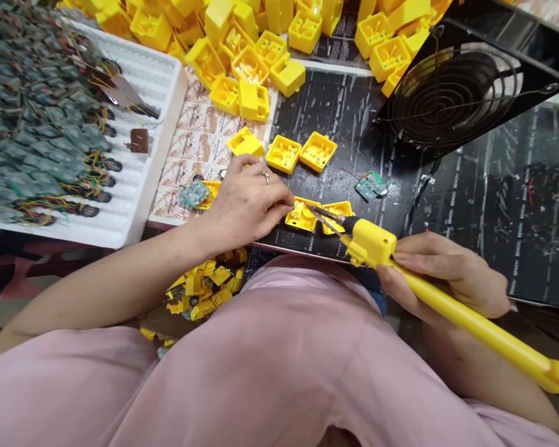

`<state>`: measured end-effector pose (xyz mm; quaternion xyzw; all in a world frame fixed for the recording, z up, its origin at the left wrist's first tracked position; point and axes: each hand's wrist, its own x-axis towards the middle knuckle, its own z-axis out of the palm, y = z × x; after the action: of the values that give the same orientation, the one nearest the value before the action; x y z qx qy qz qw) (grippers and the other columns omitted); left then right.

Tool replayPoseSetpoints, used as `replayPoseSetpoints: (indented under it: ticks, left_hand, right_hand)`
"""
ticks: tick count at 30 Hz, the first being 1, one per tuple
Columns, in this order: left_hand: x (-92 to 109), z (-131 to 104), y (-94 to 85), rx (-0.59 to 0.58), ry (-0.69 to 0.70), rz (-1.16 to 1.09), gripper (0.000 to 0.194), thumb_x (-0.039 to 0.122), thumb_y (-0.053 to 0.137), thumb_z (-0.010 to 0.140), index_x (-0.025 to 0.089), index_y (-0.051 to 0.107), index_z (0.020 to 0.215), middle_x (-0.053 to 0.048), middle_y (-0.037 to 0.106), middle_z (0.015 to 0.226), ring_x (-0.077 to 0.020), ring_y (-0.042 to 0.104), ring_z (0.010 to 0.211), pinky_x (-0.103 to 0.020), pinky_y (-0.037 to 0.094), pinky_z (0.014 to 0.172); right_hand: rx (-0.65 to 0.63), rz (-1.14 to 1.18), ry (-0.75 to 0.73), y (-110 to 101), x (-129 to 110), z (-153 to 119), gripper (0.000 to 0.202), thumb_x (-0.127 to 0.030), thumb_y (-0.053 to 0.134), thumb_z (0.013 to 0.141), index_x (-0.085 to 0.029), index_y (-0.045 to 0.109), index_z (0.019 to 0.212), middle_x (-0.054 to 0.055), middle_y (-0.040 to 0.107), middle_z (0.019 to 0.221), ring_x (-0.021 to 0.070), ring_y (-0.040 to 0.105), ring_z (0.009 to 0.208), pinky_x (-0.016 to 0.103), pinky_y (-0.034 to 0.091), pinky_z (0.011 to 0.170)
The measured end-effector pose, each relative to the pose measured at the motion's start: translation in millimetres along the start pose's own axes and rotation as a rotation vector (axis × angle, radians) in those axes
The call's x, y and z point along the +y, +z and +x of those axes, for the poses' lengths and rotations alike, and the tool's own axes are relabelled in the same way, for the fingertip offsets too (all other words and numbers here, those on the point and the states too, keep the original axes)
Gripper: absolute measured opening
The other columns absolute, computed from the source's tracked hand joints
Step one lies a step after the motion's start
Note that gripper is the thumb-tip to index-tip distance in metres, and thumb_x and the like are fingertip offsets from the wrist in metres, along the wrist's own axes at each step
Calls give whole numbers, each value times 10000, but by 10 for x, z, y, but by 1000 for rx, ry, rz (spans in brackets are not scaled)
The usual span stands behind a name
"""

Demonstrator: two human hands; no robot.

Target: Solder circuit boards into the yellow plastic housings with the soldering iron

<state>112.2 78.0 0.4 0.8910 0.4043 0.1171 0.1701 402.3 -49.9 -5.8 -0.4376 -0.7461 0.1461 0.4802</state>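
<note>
You have: right hand (461,276), fingers closed round yellow soldering tool (371,241); left hand (249,202), fingers bunched, hold unclear, at near yellow casing (302,215); black mat (354,133), lettered "BEN…".

The tool handle (477,321) is smooth plastic, the tabletop (354,124) glossy.

Left hand (254,202) palm down, fingers bent, right hand (463,273) curled closed

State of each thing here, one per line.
Yellow soldering iron: held, heat not visible
Right hand: closed around that iron
Yellow housing at iron's tip: open side up
Left hand: fingertips at that housing's edge
Black fan: spinning or not, can't tell
Wired green circuit board: lying unheld
White foam tray: loaded with circuit boards
</note>
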Motion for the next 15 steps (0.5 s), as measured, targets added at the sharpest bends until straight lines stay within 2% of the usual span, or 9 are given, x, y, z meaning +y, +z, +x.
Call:
replayPoseSetpoints:
  ticks: [3, 5, 9, 12, 15]
  left_hand:
    - [21, -20, -10, -42, 37, 71, 318, 331, 537, 1028, 249, 792, 858, -23, 793, 901, -251, 712, 1014, -511, 398, 1182]
    - [38, -36, -13, -60, 60, 103, 329, 331, 523, 1024, 242, 797, 863, -31, 795, 922, -255, 712, 1025, -529, 407, 1186]
    - [77, -31, -13, -86, 75, 148, 309, 308, 529, 1001, 230, 807, 891, -45, 792, 951, -274, 710, 1036, -575, 430, 1168]
    - [101, 21, -22, -136, 81, 181, 315, 291, 515, 983, 216, 803, 882, -63, 790, 949, -293, 708, 1041, -592, 454, 1148]
    - [115, 94, -34, -177, 99, 214, 281, 277, 533, 934, 214, 782, 820, -63, 775, 884, -304, 710, 1026, -593, 464, 1134]
  right_hand:
    - [-14, -48, 19, -38, -8, 30, 433, -187, 851, 949, -286, 736, 1355, 32, 842, 971, 208, 808, 749, 298, 672, 612]
    - [-26, -72, 7, -46, -8, 75, 440, -175, 840, 953, -261, 726, 1370, 37, 852, 998, 201, 816, 756, 285, 682, 638]
    - [-69, 27, -180, -9, 10, 189, 215, -166, 849, 942, -216, 730, 1114, 5, 787, 778, 146, 750, 606, 204, 605, 505]
    - [-89, -24, -177, 27, 10, 225, 164, -169, 843, 950, -215, 687, 969, 11, 779, 773, 123, 725, 579, 181, 559, 470]
    - [-126, -47, -206, 53, -4, 227, 172, -159, 834, 953, -203, 669, 941, 18, 775, 776, 116, 731, 595, 172, 571, 510]
